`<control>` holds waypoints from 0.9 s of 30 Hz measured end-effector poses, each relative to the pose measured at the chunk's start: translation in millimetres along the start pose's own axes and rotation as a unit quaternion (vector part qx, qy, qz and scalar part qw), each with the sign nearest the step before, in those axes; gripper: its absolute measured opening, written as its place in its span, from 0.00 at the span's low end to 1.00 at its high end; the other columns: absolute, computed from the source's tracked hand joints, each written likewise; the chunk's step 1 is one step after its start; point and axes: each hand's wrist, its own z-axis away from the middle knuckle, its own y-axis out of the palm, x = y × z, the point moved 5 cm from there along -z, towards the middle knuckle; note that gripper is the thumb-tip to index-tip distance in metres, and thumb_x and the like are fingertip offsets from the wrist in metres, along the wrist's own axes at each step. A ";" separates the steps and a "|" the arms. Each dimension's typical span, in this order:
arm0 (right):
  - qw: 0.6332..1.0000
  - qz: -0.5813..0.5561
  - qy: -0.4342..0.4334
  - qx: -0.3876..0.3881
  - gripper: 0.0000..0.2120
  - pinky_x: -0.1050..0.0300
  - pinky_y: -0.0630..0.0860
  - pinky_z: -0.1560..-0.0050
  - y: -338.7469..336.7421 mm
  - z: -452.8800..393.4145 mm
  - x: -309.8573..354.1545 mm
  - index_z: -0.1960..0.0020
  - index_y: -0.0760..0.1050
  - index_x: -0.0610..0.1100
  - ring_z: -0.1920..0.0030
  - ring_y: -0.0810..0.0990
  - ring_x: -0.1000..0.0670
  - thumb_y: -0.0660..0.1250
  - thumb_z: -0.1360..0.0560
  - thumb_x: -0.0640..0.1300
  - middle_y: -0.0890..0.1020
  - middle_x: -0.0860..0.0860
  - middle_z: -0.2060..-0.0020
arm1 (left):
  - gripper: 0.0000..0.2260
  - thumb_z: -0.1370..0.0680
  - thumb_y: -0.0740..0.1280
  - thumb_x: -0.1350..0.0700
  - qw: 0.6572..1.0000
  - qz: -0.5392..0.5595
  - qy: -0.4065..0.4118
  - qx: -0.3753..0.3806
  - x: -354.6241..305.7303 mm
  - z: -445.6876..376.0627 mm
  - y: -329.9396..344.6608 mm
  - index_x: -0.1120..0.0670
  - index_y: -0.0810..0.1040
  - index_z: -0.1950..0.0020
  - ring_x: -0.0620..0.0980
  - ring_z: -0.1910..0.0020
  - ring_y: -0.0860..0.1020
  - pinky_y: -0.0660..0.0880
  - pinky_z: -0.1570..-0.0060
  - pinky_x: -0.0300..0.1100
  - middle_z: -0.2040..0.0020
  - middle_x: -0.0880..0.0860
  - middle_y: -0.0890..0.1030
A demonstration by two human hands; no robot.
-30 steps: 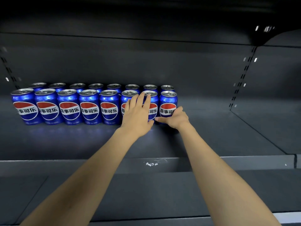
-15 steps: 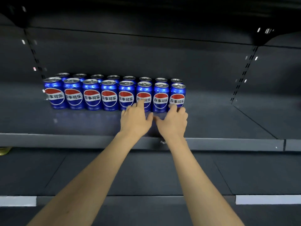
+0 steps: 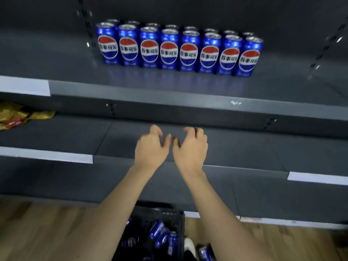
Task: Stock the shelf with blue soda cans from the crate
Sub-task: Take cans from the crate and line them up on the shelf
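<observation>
A: Start nearest. What sits at six o'clock?

B: The black crate (image 3: 169,215) on the wooden floor (image 3: 47,223), partly hidden by both forearms. Several loose blue cans (image 3: 157,229) lie jumbled inside it, and one more can (image 3: 204,250) shows at about five o'clock, though I cannot tell whether that one is in the crate or beside it.

A: And the hands?

B: Mid-frame, side by side. The left hand (image 3: 151,147) and the right hand (image 3: 191,147) both have loosely curled fingers and hold nothing. They hang in front of the lower shelf (image 3: 235,147), not touching it as far as I can judge.

A: So which step is this?

B: I'd say it is the gap between loads: nothing carried, crate below. The next move probably calls for reaching down toward six o'clock and picking cans out of the jumble, likely one per hand, then standing them upright at the row's open end.

A: Where is that row?

B: At twelve o'clock, on the upper shelf (image 3: 75,72): the stocked cans (image 3: 178,49) stand two deep, eight across the front, touching. Bare shelf lies at one o'clock.

A: Any writing?

B: Each front can shows a red, white and blue globe with four Chinese characters, which read as 百事可乐, Pepsi. At nine o'clock a yellow packet (image 3: 17,115) is too blurred to read.
</observation>
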 end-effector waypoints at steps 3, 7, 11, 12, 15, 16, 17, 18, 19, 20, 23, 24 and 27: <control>0.996 0.028 0.021 0.077 0.18 0.53 0.66 0.42 38.1 34.1 -16.5 0.35 0.71 0.43 0.40 0.71 0.44 0.64 0.23 0.48 0.72 0.46 0.39 | 0.11 0.21 0.61 0.49 0.996 -0.028 -0.053 0.070 52.2 40.3 19.0 0.56 0.69 0.50 0.56 0.63 0.78 0.72 0.67 0.45 0.66 0.54 0.78; 0.983 0.028 0.047 0.173 0.18 0.50 0.67 0.38 94.7 74.1 -40.0 0.35 0.71 0.42 0.37 0.69 0.42 0.63 0.23 0.45 0.71 0.45 0.37 | 0.12 0.20 0.58 0.50 0.972 -0.103 -0.140 0.157 123.5 98.3 43.3 0.58 0.69 0.44 0.61 0.51 0.78 0.73 0.58 0.48 0.55 0.59 0.80; 0.953 0.053 0.069 0.289 0.20 0.51 0.66 0.37 148.8 117.1 -72.7 0.32 0.69 0.42 0.35 0.68 0.41 0.62 0.23 0.45 0.69 0.44 0.34 | 0.13 0.20 0.57 0.51 0.941 -0.129 -0.228 0.212 183.6 150.5 58.8 0.61 0.69 0.44 0.64 0.45 0.75 0.71 0.52 0.50 0.46 0.63 0.78; 0.945 0.065 0.068 0.313 0.21 0.52 0.66 0.36 162.5 128.6 -82.4 0.31 0.68 0.42 0.35 0.68 0.41 0.62 0.23 0.45 0.69 0.43 0.33 | 0.14 0.20 0.57 0.51 0.932 -0.137 -0.250 0.223 198.1 163.1 63.9 0.61 0.69 0.43 0.63 0.44 0.74 0.71 0.51 0.50 0.44 0.63 0.77; 0.915 0.136 0.045 0.377 0.21 0.54 0.65 0.37 202.8 164.9 -117.8 0.31 0.67 0.43 0.34 0.67 0.42 0.61 0.24 0.46 0.69 0.44 0.33 | 0.16 0.19 0.55 0.49 0.905 -0.158 -0.291 0.266 237.6 200.9 86.4 0.59 0.68 0.38 0.61 0.44 0.76 0.72 0.51 0.49 0.42 0.61 0.77; 0.903 0.159 0.034 0.397 0.21 0.54 0.64 0.36 216.7 176.2 -130.8 0.32 0.67 0.44 0.34 0.66 0.42 0.62 0.24 0.46 0.69 0.45 0.33 | 0.16 0.19 0.55 0.49 0.899 -0.162 -0.299 0.277 249.9 212.2 96.2 0.58 0.68 0.37 0.61 0.44 0.76 0.72 0.51 0.49 0.42 0.60 0.77; 0.891 0.179 0.026 0.415 0.22 0.54 0.64 0.36 230.0 186.7 -144.0 0.31 0.66 0.44 0.33 0.65 0.43 0.62 0.24 0.47 0.69 0.45 0.33 | 0.16 0.19 0.55 0.49 0.892 -0.166 -0.308 0.287 261.9 223.8 106.9 0.58 0.67 0.37 0.61 0.44 0.75 0.71 0.51 0.49 0.42 0.60 0.77; 0.882 0.194 0.018 0.428 0.22 0.53 0.65 0.36 242.5 196.3 -157.4 0.31 0.66 0.44 0.32 0.65 0.43 0.62 0.24 0.46 0.69 0.45 0.32 | 0.16 0.19 0.55 0.49 0.886 -0.170 -0.316 0.294 273.6 234.8 118.3 0.58 0.67 0.38 0.61 0.44 0.75 0.71 0.52 0.49 0.43 0.60 0.77; 0.876 0.201 0.010 0.437 0.22 0.53 0.65 0.36 254.7 205.7 -170.6 0.31 0.67 0.44 0.32 0.66 0.43 0.62 0.24 0.46 0.70 0.45 0.33 | 0.15 0.19 0.55 0.49 0.880 -0.174 -0.327 0.299 285.2 245.4 129.7 0.58 0.68 0.38 0.60 0.44 0.75 0.71 0.52 0.49 0.43 0.60 0.77; 0.872 0.200 -0.003 0.446 0.21 0.53 0.65 0.36 267.3 215.2 -182.3 0.32 0.67 0.44 0.33 0.66 0.43 0.62 0.24 0.45 0.70 0.45 0.33 | 0.15 0.19 0.55 0.49 0.875 -0.177 -0.336 0.301 297.3 255.2 141.6 0.58 0.68 0.39 0.60 0.43 0.75 0.70 0.51 0.49 0.43 0.59 0.77; 0.868 0.170 -0.042 0.465 0.20 0.51 0.67 0.37 313.0 242.7 -210.9 0.33 0.70 0.42 0.34 0.69 0.40 0.63 0.25 0.43 0.73 0.43 0.36 | 0.14 0.19 0.55 0.48 0.873 -0.188 -0.337 0.299 336.9 276.0 184.3 0.57 0.68 0.41 0.59 0.41 0.73 0.70 0.50 0.48 0.42 0.58 0.76; 0.869 0.155 -0.051 0.468 0.20 0.49 0.69 0.38 331.0 250.6 -221.2 0.35 0.72 0.39 0.36 0.70 0.38 0.65 0.26 0.41 0.75 0.41 0.38 | 0.14 0.19 0.56 0.48 0.875 -0.193 -0.332 0.296 350.7 280.3 199.5 0.57 0.68 0.41 0.59 0.41 0.72 0.70 0.49 0.48 0.41 0.58 0.75; 0.849 0.168 -0.095 0.493 0.22 0.50 0.67 0.36 385.3 271.8 -255.0 0.33 0.70 0.40 0.36 0.70 0.39 0.65 0.26 0.42 0.74 0.42 0.37 | 0.15 0.20 0.57 0.48 0.879 -0.208 -0.311 0.295 391.7 290.6 244.8 0.57 0.68 0.38 0.57 0.39 0.71 0.69 0.45 0.50 0.39 0.57 0.74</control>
